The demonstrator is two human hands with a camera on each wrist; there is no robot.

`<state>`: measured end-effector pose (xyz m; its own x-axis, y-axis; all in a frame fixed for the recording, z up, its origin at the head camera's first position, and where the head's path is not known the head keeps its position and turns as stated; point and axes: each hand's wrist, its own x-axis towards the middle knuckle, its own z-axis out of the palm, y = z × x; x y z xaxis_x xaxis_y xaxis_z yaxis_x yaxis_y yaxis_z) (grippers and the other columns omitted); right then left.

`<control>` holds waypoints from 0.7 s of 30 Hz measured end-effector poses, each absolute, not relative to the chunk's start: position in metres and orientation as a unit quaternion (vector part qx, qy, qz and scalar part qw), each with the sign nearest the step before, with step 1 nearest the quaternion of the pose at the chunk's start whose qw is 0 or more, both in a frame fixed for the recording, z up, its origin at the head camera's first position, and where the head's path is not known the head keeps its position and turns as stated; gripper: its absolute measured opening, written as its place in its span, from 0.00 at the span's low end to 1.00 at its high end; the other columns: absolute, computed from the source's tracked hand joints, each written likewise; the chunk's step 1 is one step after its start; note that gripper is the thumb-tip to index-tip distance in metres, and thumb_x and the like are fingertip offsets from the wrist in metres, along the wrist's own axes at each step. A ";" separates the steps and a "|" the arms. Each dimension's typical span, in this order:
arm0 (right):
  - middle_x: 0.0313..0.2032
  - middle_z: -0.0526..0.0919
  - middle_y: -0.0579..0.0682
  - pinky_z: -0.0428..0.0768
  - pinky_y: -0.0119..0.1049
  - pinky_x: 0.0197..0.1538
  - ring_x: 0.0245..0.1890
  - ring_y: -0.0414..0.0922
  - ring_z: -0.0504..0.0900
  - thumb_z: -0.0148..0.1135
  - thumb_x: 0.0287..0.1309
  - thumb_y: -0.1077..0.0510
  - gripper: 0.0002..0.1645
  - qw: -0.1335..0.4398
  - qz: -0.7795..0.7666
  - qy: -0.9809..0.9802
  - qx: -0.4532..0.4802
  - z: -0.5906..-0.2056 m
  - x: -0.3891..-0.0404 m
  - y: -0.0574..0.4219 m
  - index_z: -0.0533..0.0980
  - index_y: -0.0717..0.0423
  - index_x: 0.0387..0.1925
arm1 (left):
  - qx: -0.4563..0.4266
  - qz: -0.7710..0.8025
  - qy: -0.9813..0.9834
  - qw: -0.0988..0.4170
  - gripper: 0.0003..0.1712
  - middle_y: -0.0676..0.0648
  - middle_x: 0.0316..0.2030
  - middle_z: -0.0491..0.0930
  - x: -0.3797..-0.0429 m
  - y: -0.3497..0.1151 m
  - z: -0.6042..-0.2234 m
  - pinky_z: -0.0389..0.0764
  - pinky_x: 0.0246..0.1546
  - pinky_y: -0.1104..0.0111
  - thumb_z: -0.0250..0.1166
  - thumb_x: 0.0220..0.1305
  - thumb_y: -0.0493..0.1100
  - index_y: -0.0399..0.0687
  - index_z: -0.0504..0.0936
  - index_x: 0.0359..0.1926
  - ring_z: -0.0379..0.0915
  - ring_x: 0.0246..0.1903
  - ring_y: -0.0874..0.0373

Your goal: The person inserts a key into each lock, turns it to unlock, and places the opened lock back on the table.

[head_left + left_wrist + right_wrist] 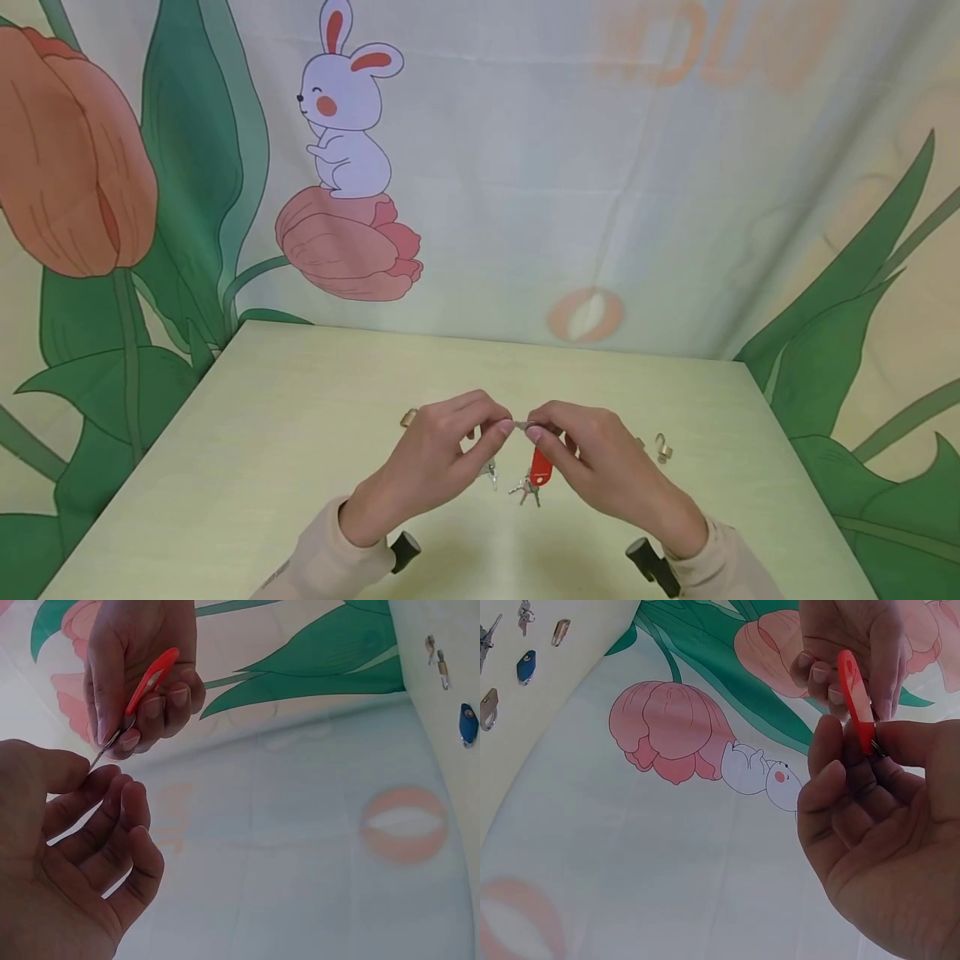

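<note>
In the head view both hands meet above the table over a small metal key (521, 425). My left hand (442, 446) pinches the key's thin end between thumb and index finger, its other fingers loosely bent. My right hand (603, 458) pinches the other end, where a metal ring (877, 748) joins a red key tag (541, 467). The tag hangs below the right fingers in the head view; in the left wrist view the red tag (152, 679) stands out from the right hand's fingers.
Several loose keys (528, 492) lie on the pale table (330, 400), with other keys (489, 473) near the left hand. A brass padlock (663, 450) lies at right, another padlock (408, 417) at left. A blue piece with a metal loop (468, 724) lies among them. A printed curtain (487, 208) hangs behind.
</note>
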<state>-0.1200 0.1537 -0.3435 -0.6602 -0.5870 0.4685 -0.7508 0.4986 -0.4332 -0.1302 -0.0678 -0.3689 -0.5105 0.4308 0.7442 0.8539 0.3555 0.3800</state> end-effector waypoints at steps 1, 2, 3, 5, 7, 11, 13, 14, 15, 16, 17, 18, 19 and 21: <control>0.25 0.78 0.34 0.75 0.24 0.29 0.23 0.29 0.72 0.57 0.69 0.58 0.04 0.131 0.313 -0.857 0.389 -0.343 -0.120 0.155 0.78 0.47 0.39 | -0.414 -0.389 -0.777 0.270 0.07 0.58 0.27 0.77 -0.130 -0.067 -0.369 0.71 0.29 0.83 0.59 0.71 0.40 0.52 0.81 0.34 0.70 0.26 0.69; 0.25 0.78 0.34 0.75 0.24 0.29 0.23 0.29 0.72 0.57 0.69 0.58 0.04 0.132 0.313 -0.857 0.387 -0.343 -0.119 0.156 0.78 0.46 0.39 | -0.414 -0.388 -0.778 0.270 0.07 0.58 0.27 0.77 -0.130 -0.067 -0.369 0.71 0.30 0.83 0.59 0.71 0.40 0.52 0.81 0.34 0.69 0.26 0.70; 0.25 0.79 0.33 0.75 0.24 0.29 0.23 0.29 0.72 0.58 0.69 0.58 0.04 0.133 0.314 -0.858 0.384 -0.343 -0.119 0.157 0.78 0.47 0.39 | -0.413 -0.388 -0.779 0.268 0.07 0.58 0.27 0.77 -0.131 -0.067 -0.369 0.71 0.30 0.83 0.59 0.71 0.40 0.52 0.81 0.34 0.69 0.27 0.69; 0.25 0.79 0.33 0.75 0.24 0.29 0.23 0.29 0.71 0.58 0.68 0.58 0.04 0.131 0.315 -0.860 0.378 -0.342 -0.118 0.160 0.79 0.47 0.39 | -0.411 -0.388 -0.781 0.267 0.07 0.58 0.27 0.77 -0.131 -0.067 -0.369 0.71 0.30 0.83 0.59 0.71 0.41 0.52 0.81 0.34 0.69 0.27 0.70; 0.25 0.79 0.33 0.74 0.24 0.28 0.22 0.29 0.71 0.58 0.68 0.58 0.04 0.130 0.316 -0.864 0.371 -0.341 -0.117 0.164 0.79 0.47 0.39 | -0.408 -0.388 -0.782 0.266 0.07 0.58 0.27 0.77 -0.133 -0.067 -0.369 0.72 0.30 0.82 0.59 0.71 0.41 0.52 0.81 0.35 0.69 0.27 0.69; 0.23 0.79 0.32 0.73 0.24 0.26 0.21 0.29 0.71 0.57 0.69 0.59 0.05 0.127 0.314 -0.871 0.354 -0.340 -0.115 0.173 0.78 0.46 0.39 | -0.402 -0.387 -0.788 0.258 0.06 0.58 0.28 0.77 -0.137 -0.067 -0.369 0.73 0.31 0.81 0.58 0.71 0.40 0.52 0.81 0.36 0.70 0.28 0.69; 0.23 0.79 0.31 0.72 0.24 0.26 0.22 0.29 0.71 0.57 0.69 0.59 0.05 0.126 0.315 -0.875 0.345 -0.340 -0.114 0.178 0.79 0.45 0.39 | -0.397 -0.385 -0.795 0.249 0.06 0.58 0.29 0.77 -0.140 -0.066 -0.370 0.74 0.31 0.80 0.58 0.71 0.41 0.51 0.81 0.37 0.71 0.29 0.69; 0.23 0.79 0.31 0.72 0.24 0.26 0.22 0.28 0.72 0.57 0.69 0.58 0.05 0.128 0.316 -0.876 0.341 -0.340 -0.113 0.180 0.79 0.45 0.39 | -0.393 -0.383 -0.799 0.244 0.06 0.58 0.29 0.78 -0.141 -0.066 -0.370 0.74 0.31 0.80 0.58 0.71 0.41 0.51 0.81 0.38 0.71 0.30 0.69; 0.23 0.79 0.31 0.73 0.25 0.26 0.22 0.28 0.72 0.57 0.69 0.58 0.05 0.129 0.317 -0.877 0.338 -0.340 -0.113 0.183 0.79 0.45 0.39 | -0.388 -0.380 -0.805 0.238 0.05 0.58 0.30 0.78 -0.143 -0.065 -0.371 0.74 0.31 0.79 0.58 0.71 0.41 0.51 0.81 0.38 0.72 0.30 0.70; 0.23 0.79 0.31 0.73 0.25 0.27 0.23 0.28 0.72 0.57 0.69 0.58 0.05 0.130 0.318 -0.877 0.336 -0.340 -0.112 0.185 0.79 0.45 0.39 | -0.383 -0.377 -0.811 0.231 0.05 0.58 0.30 0.78 -0.144 -0.065 -0.371 0.74 0.31 0.79 0.58 0.71 0.42 0.51 0.81 0.39 0.72 0.30 0.70; 0.23 0.79 0.31 0.73 0.25 0.27 0.23 0.28 0.72 0.57 0.69 0.58 0.05 0.132 0.319 -0.878 0.333 -0.340 -0.111 0.187 0.79 0.45 0.39 | -0.379 -0.373 -0.817 0.224 0.06 0.59 0.30 0.78 -0.146 -0.064 -0.372 0.74 0.31 0.79 0.58 0.71 0.42 0.51 0.81 0.39 0.72 0.31 0.70; 0.24 0.79 0.31 0.73 0.25 0.27 0.23 0.28 0.73 0.58 0.69 0.58 0.05 0.134 0.319 -0.879 0.330 -0.340 -0.111 0.190 0.79 0.45 0.40 | -0.374 -0.371 -0.822 0.217 0.06 0.59 0.31 0.78 -0.148 -0.063 -0.373 0.74 0.31 0.78 0.58 0.71 0.42 0.51 0.81 0.40 0.72 0.31 0.70; 0.24 0.79 0.31 0.73 0.25 0.27 0.23 0.28 0.73 0.58 0.69 0.58 0.05 0.136 0.319 -0.879 0.327 -0.340 -0.110 0.192 0.79 0.45 0.40 | -0.370 -0.368 -0.827 0.209 0.06 0.59 0.31 0.78 -0.150 -0.062 -0.373 0.74 0.31 0.78 0.58 0.71 0.43 0.51 0.82 0.41 0.72 0.31 0.70; 0.24 0.79 0.31 0.73 0.25 0.27 0.23 0.28 0.72 0.58 0.68 0.59 0.05 0.139 0.316 -0.882 0.321 -0.341 -0.108 0.197 0.79 0.46 0.39 | -0.363 -0.364 -0.836 0.194 0.07 0.60 0.31 0.78 -0.155 -0.059 -0.376 0.74 0.31 0.77 0.57 0.71 0.43 0.51 0.82 0.42 0.72 0.32 0.70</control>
<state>-0.1084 0.1967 -0.3407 -0.7548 -0.4784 0.4488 -0.6546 0.5943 -0.4673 -0.1548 -0.0587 -0.3755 -0.6616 0.4650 0.5883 0.7474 0.4723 0.4672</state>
